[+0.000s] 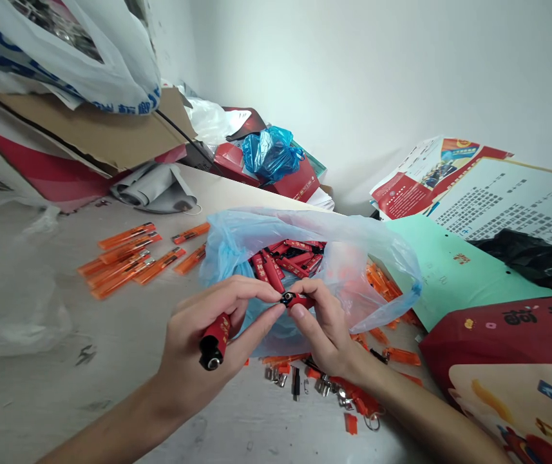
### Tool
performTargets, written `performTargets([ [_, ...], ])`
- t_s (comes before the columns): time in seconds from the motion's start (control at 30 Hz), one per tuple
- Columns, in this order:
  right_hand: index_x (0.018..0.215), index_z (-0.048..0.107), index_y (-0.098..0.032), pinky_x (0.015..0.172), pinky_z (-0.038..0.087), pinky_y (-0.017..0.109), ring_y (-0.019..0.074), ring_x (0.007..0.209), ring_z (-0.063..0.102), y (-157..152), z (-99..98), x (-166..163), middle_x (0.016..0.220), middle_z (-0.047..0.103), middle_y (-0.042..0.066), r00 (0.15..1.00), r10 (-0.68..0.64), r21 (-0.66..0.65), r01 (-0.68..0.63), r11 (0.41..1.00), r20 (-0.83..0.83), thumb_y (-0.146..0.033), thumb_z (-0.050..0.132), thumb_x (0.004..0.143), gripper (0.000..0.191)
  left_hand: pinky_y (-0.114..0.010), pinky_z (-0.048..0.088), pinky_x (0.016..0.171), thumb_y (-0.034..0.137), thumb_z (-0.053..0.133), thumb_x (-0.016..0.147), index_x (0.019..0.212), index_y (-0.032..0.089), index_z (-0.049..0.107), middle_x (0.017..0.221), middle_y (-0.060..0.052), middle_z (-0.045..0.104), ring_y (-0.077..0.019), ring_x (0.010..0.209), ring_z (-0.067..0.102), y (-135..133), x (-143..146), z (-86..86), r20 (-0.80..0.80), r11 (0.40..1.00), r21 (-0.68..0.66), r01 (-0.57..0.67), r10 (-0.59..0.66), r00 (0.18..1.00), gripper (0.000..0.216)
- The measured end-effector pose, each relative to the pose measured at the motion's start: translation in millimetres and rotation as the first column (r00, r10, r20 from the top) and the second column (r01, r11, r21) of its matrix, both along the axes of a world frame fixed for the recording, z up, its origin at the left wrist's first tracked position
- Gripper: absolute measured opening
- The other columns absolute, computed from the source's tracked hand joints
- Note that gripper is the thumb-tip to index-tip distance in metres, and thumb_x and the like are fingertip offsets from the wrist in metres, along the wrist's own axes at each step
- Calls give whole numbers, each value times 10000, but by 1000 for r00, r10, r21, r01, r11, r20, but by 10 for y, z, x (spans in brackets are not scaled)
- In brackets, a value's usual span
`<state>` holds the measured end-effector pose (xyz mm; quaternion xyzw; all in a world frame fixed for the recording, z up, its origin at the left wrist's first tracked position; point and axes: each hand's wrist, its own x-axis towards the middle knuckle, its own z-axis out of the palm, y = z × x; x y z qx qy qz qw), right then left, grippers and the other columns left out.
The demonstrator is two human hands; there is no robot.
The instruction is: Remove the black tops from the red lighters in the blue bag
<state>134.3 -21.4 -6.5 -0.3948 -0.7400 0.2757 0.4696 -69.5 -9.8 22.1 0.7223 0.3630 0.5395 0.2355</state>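
Right at the bag (227,251), my left hand (186,335) curls round one lighter (218,334); its fingers (268,291) and my right hand (328,325) pinch a second lighter (301,300).

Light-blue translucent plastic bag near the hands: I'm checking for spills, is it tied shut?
No, the light-blue bag gapes open, showing red plastic cylinders inside.

A red lighter (301,301) lies nearly level, pinched between the left grip (186,328) and the right grip (328,328), its black end turned left. A second red lighter (216,338) with gold markings slants through the left grip, its dark, hollowed end and round metal piece pointing down.
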Motion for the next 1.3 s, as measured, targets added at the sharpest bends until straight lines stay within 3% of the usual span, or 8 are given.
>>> performTargets([
  [0.1, 1225, 567, -251, 844, 538, 335, 193, 932, 652, -5, 16, -6, 1052, 679, 46, 1000, -15, 17, 15, 1000, 25, -347, 525, 1094, 167, -266, 383, 509, 147, 753, 922, 1005, 284, 719, 631, 88, 472, -86, 518, 424, -12, 3, 7, -14, 1000, -3, -3, 3, 1000, 164],
  [0.3, 1216, 569, -251, 812, 542, 328, 184, 888, 644, -10, 29, -18, 1034, 685, 40, 1000, -10, 46, 9, 999, 30, -311, 542, 1080, 150, -268, 403, 519, 118, 703, 937, 1021, 274, 696, 819, 45, 665, -76, 525, 423, -19, 5, 26, 5, 997, -35, 68, -67, 998, 177],
  [0.6, 1253, 552, -256, 835, 560, 343, 197, 932, 660, -19, 3, -16, 1074, 678, 57, 998, -26, 88, 21, 996, 58, -335, 503, 1096, 182, -258, 418, 525, 97, 701, 908, 966, 252, 709, 847, 31, 690, -71, 514, 424, -14, 27, 34, 50, 994, -64, 89, -86, 995, 166],
  [0.77, 1249, 557, -268, 833, 545, 322, 180, 925, 653, -21, 2, -20, 1067, 683, 40, 1000, 9, 64, -11, 998, 23, -294, 521, 1091, 164, -247, 368, 503, 130, 698, 912, 942, 244, 689, 630, 86, 496, -81, 493, 377, -31, 33, 43, 30, 991, -113, 68, -65, 997, 118],
  [0.93, 1246, 568, -269, 810, 534, 326, 183, 897, 640, -20, -15, -9, 1058, 679, 35, 1000, 3, 43, -4, 999, 22, -301, 536, 1084, 169, -228, 307, 462, 148, 683, 909, 890, 243, 668, 554, 111, 335, -78, 465, 318, -40, 43, 89, 46, 980, -191, 62, -54, 997, 98],
  [1.17, 1264, 566, -273, 829, 517, 310, 173, 925, 633, -23, -13, -8, 1083, 676, 28, 1000, 8, 73, -10, 997, 30, -264, 543, 1080, 185, -221, 271, 432, 152, 675, 910, 887, 244, 646, 535, 118, 293, -76, 447, 286, -35, 52, 86, 71, 962, -251, 109, -94, 993, 99],
  [1.3, 1265, 565, -272, 820, 508, 294, 157, 901, 625, -18, -13, -6, 1074, 670, 16, 1000, 10, 74, -11, 997, 14, -242, 543, 1078, 190, -231, 269, 428, 151, 698, 913, 893, 237, 672, 550, 113, 360, -71, 448, 299, -8, 48, 77, 77, 967, -224, 118, -103, 992, 92],
])
